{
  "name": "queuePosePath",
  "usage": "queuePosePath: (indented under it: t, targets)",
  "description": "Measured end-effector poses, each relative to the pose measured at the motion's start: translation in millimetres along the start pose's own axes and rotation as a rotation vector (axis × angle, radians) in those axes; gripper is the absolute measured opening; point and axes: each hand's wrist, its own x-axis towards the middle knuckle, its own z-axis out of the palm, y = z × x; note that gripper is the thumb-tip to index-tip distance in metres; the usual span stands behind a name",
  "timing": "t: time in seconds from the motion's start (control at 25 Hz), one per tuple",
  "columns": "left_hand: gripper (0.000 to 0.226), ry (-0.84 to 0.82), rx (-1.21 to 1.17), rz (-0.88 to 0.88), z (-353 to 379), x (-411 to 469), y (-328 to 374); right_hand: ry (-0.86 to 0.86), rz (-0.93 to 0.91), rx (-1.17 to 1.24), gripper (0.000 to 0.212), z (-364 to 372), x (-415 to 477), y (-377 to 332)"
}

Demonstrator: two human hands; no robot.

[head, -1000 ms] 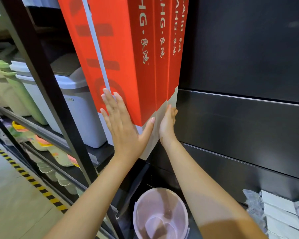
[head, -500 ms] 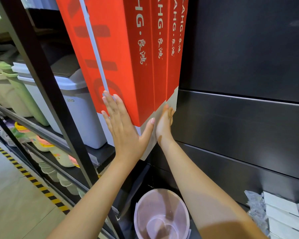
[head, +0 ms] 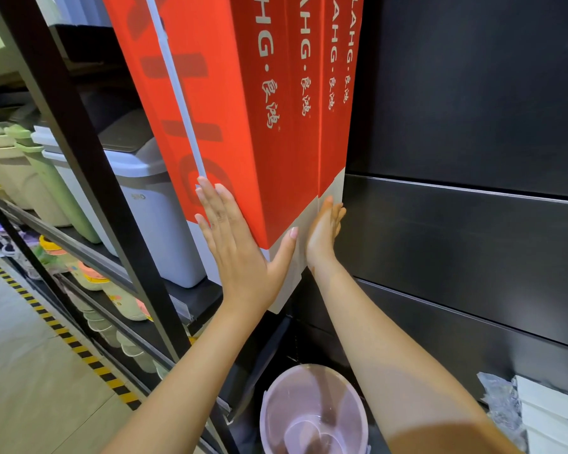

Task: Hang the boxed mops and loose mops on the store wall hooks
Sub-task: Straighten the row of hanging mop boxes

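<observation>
Left hand point(head: 240, 253): we press it flat, fingers spread, against the tall red cardboard mop boxes point(head: 243, 109).
Right hand point(head: 323, 232): we lay it flat and unclenched on their far side.

Boxed mops point(head: 243, 126) block left; dark wall point(head: 473, 224) bare right; bucket point(head: 312, 417) below.

Both forearms are bare all the way down, no sleeves showing. Left hand point(head: 240, 253) and right hand point(head: 323, 232): no rings, watch or gloves. Nails look short and plain.
</observation>
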Motion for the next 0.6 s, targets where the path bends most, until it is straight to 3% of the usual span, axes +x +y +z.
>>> queuePosePath:
  t: [0.24,0.6]
  targets:
    - [0.099,0.02,0.007,0.001,1,2,-4,0.011,-0.051,-0.086,0.064,1,30,-17]
    - [0.098,0.035,-0.017,0.003,4,5,-12,-0.011,-0.104,-0.032,0.062,11,31,-13]
